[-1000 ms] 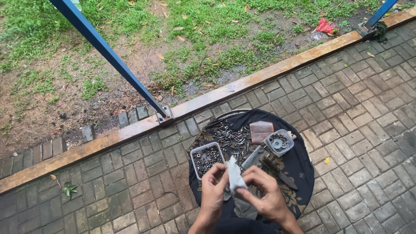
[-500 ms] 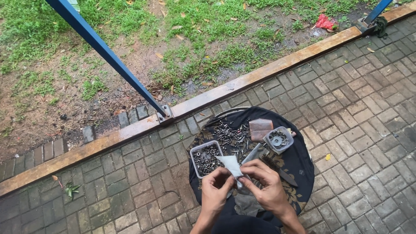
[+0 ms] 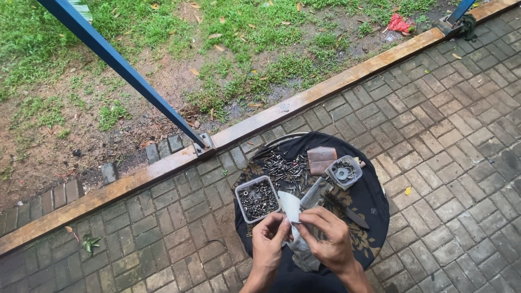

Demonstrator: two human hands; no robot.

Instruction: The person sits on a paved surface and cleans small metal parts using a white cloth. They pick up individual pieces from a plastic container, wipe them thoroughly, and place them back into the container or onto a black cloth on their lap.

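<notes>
Both my hands are over a round table draped in a black cloth (image 3: 374,201). My left hand (image 3: 269,239) and my right hand (image 3: 325,239) pinch a white rag (image 3: 290,209) between them, and a grey metal part (image 3: 313,195) sticks out from under the rag toward the far right. A pale wad of cloth (image 3: 301,252) hangs below my hands. Just left of my left hand stands a clear tub of small screws and nuts (image 3: 257,199).
Loose bolts (image 3: 285,165) lie scattered on the cloth, beside a brown block (image 3: 321,159) and a clear tub of washers (image 3: 344,171). A dark tool (image 3: 350,214) lies right of my hands. A blue steel post (image 3: 125,70) slants from the rusty kerb (image 3: 304,103); grass lies beyond.
My hands have shifted slightly left and the white rag has been drawn down over the metal part, which shows less than before. The view has tilted a little.
</notes>
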